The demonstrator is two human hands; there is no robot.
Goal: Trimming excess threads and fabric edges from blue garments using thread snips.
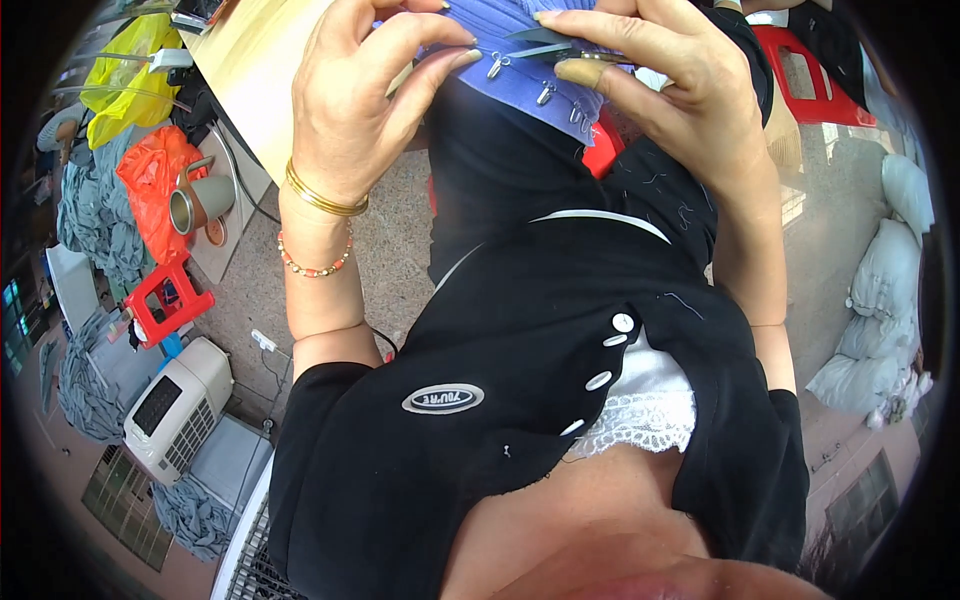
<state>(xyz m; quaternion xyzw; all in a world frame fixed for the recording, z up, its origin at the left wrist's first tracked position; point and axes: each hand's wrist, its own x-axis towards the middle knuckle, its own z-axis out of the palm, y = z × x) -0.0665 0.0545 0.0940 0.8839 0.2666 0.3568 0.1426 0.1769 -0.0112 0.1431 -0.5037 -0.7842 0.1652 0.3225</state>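
A blue-purple ribbed garment (pixel 468 82) lies over my lap at the top of the view, with several small metal hook clasps (pixel 545 93) along its edge. My left hand (pixel 365 95) is closed, thumb and forefinger pinching at the garment's edge beside one clasp. In my right hand (pixel 670 75) are small thread snips (pixel 540 50), their pointed blades over the fabric and directed toward my left fingertips. A tan cover (pixel 582 71) wraps the right thumb's tip. Whether a thread is between the left fingertips is too small to tell.
To the left is a pale wooden table (pixel 255 75). Beyond it are yellow (pixel 125 70) and orange plastic bags (pixel 155 180), a metal mug (pixel 200 198), a red stool (pixel 170 300) and a white air cooler (pixel 180 405). Another red stool (pixel 815 80) and white sacks (pixel 880 290) are at right.
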